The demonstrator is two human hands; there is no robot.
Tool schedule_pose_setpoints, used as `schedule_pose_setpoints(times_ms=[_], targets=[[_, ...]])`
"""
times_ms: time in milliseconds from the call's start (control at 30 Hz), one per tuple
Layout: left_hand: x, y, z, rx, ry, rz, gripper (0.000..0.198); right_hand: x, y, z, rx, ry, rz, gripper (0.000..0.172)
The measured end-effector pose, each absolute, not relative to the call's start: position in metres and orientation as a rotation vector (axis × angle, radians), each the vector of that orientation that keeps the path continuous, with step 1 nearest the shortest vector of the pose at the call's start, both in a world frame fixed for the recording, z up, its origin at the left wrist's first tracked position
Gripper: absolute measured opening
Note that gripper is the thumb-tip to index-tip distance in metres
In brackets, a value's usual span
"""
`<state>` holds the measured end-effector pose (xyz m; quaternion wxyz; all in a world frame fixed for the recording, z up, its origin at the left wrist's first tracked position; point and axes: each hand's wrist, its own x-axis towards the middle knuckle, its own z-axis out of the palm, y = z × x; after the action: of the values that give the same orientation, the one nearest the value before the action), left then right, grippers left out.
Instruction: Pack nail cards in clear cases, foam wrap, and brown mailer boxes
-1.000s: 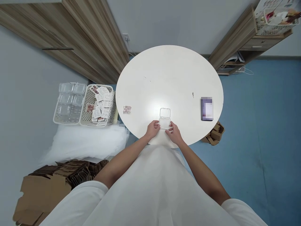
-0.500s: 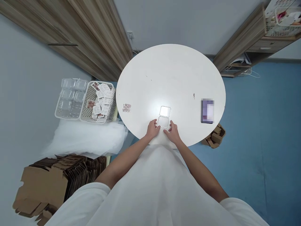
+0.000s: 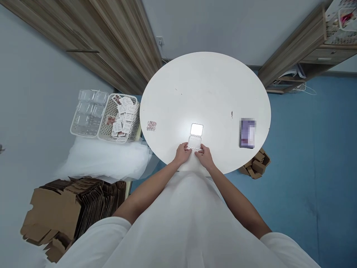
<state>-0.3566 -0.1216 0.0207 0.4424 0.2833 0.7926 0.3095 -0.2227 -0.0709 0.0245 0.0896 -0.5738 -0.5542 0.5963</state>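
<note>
A clear plastic case (image 3: 194, 142) lies with its lid raised and folded back on the white oval table (image 3: 206, 82), close to my body. My left hand (image 3: 182, 153) holds its near left corner, fingers curled along the side and thumb at the front edge. At the near right corner, my right hand (image 3: 205, 156) grips the case in the same way. Nothing can be made out inside it. To the left on the tabletop lies a small sheet with reddish-brown pieces (image 3: 151, 126).
A blurred purple item (image 3: 247, 133) lies at the table's right. Left of the table stand a white basket of printed cards (image 3: 104, 138), a basket of clear cases (image 3: 86, 118), white sheets (image 3: 108, 158) and flattened cardboard boxes (image 3: 55, 212). More cardboard boxes (image 3: 256, 163) sit below right.
My fingers have drawn in slightly against the case's near corners. The case stays in about the same place on the table. The whole view has shifted a little.
</note>
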Motion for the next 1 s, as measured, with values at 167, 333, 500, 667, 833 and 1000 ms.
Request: schedule_pose_setpoints(times_ms=[167,333,500,667,833,1000], targets=[[-0.355,-0.124,0.020,0.714,1.967,0.772,0.047,-0.220,-0.072,0.023,-1.687,-1.666,1.780,0.062],[-0.354,-0.124,0.021,0.722,1.964,0.753,0.050,-0.219,-0.074,0.021,-1.668,-1.669,1.749,0.061],[-0.355,-0.125,0.020,0.732,1.949,0.737,0.055,-0.220,-0.075,0.021,-1.682,-1.669,1.729,0.060],[-0.363,-0.129,0.019,0.758,1.910,0.721,0.054,-0.222,-0.076,0.021,-1.727,-1.668,1.698,0.061],[-0.384,-0.137,0.017,0.782,1.862,0.707,0.047,-0.226,-0.084,0.023,-1.829,-1.597,1.531,0.063],[-0.422,-0.150,0.014,0.812,1.824,0.703,0.037,-0.244,-0.100,0.040,-1.853,-1.600,1.154,0.057]])
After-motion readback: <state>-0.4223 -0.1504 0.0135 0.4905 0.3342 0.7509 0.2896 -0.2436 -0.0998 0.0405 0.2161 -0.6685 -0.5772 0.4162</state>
